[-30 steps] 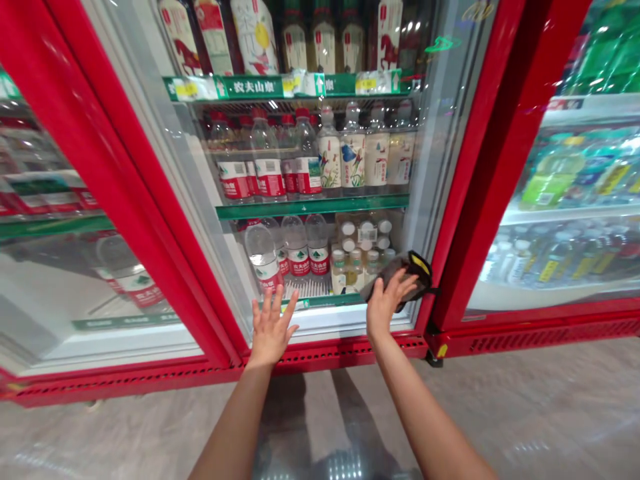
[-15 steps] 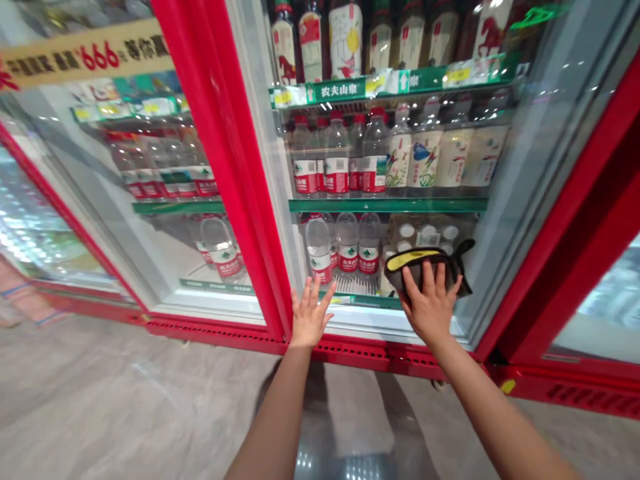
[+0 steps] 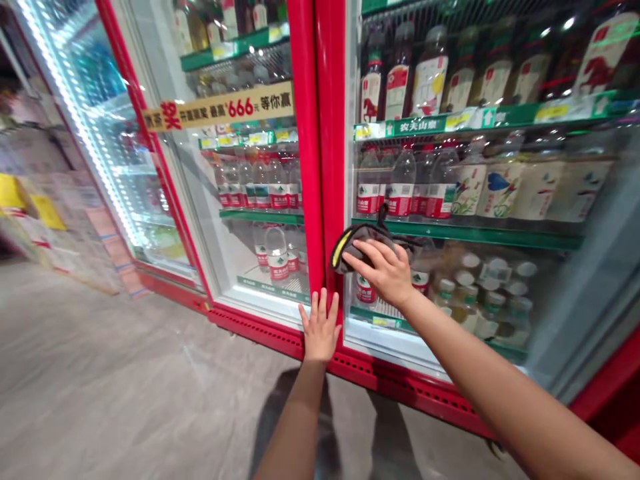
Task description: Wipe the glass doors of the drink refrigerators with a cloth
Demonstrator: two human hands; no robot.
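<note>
My right hand [image 3: 383,272] presses a folded grey cleaning cloth [image 3: 364,235] to the glass door [image 3: 500,363] of a red drinks fridge, fingers spread over it. The cloth has a dark edge, a yellow inner side and a black loop on top. It lies by the door's left edge, close to the red frame [image 3: 332,133]. Lower and to the left, my left hand [image 3: 321,331] is open and holds nothing. Its fingers point up in front of the frame's lower part; whether they touch it I cannot tell.
Behind the glass stand shelves of bottles: red-capped water bottles [image 3: 403,180] in the middle, dark drinks [image 3: 397,73] above. A paper strip [image 3: 220,110] crosses the left door. Another lit fridge [image 3: 125,133] and stacked boxes [image 3: 55,200] stand farther left. Grey floor [image 3: 125,387] lies below.
My right hand has slid the cloth across the glass from the lower right to the left edge, and somewhat higher. My left hand stays low and open. The view has turned left.
</note>
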